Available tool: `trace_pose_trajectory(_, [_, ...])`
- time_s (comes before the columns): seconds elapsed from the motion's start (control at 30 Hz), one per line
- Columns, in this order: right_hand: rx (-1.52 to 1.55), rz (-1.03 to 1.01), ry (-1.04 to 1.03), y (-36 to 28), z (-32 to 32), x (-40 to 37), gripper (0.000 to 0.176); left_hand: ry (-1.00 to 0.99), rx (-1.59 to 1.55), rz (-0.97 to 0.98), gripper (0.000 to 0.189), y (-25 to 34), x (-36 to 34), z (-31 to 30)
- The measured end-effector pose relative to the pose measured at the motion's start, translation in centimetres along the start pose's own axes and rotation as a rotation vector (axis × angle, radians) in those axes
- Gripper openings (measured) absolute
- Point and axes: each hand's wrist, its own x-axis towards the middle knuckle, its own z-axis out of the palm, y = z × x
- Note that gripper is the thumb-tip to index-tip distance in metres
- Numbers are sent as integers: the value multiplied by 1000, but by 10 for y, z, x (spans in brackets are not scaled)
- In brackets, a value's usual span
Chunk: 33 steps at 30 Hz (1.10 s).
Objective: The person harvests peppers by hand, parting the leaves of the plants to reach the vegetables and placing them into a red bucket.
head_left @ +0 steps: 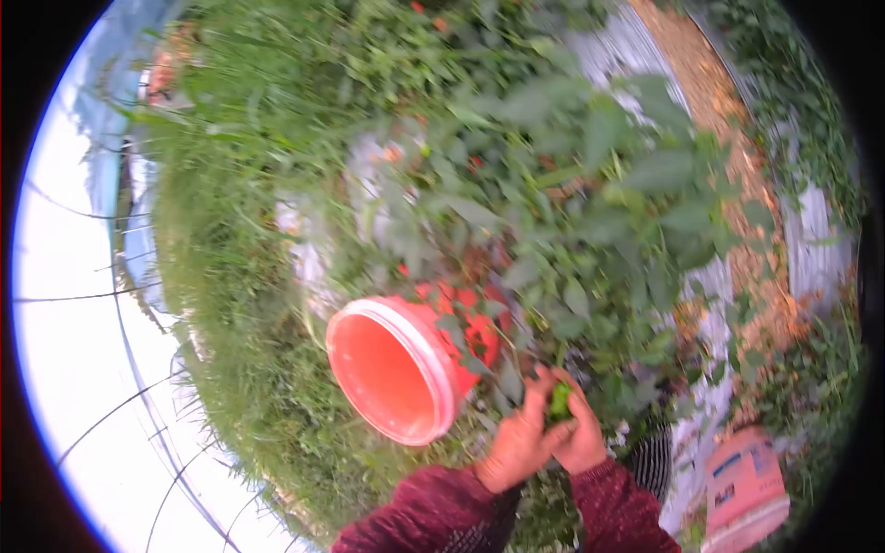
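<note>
My left hand point(514, 447) and my right hand point(583, 441) meet low among the leafy plants point(599, 286), their fingers curled in towards each other. A small bright green piece point(560, 402) shows between them, against the curled fingers of my right hand; blur hides whether it is a fruit or a leaf. The fingers of my left hand are closed by the stems, and what they grip is hidden. Just left of my hands a red bucket point(475, 336) with a pale rim lies tilted, its mouth facing me and its inside bare.
A pink bucket point(745, 484) stands at the lower right. Silvery sheeting point(816, 230) and a strip of brown straw point(751, 184) run along the right. Tall grass point(221, 249) fills the left, beside the bright tunnel wall point(74, 369). Small red fruits point(476, 163) dot the foliage.
</note>
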Motion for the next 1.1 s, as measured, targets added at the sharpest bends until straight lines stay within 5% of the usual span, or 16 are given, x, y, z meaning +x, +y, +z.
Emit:
trace_pose_trajectory(0.17, [99,8,-48,3,4,0,46,-25,160,49,79,4,-7,-2])
trace_pose_trajectory(0.33, [102,11,-114,6,5,1,44,195,438,365,85,2,-17,-2])
trace_pose_trajectory(0.43, [188,65,-128,0,14,2,39,169,620,291,82,6,-18,1])
trace_pose_trajectory(0.5, [48,-10,-119,-6,21,2,36,105,573,337,82,2,-12,-4])
trace_pose_trajectory(0.67, [239,28,-197,-5,23,5,48,53,526,545,76,14,2,-20])
trace_pose_trajectory(1.1, [77,122,-289,-2,33,0,63,14,635,393,62,43,-19,-39])
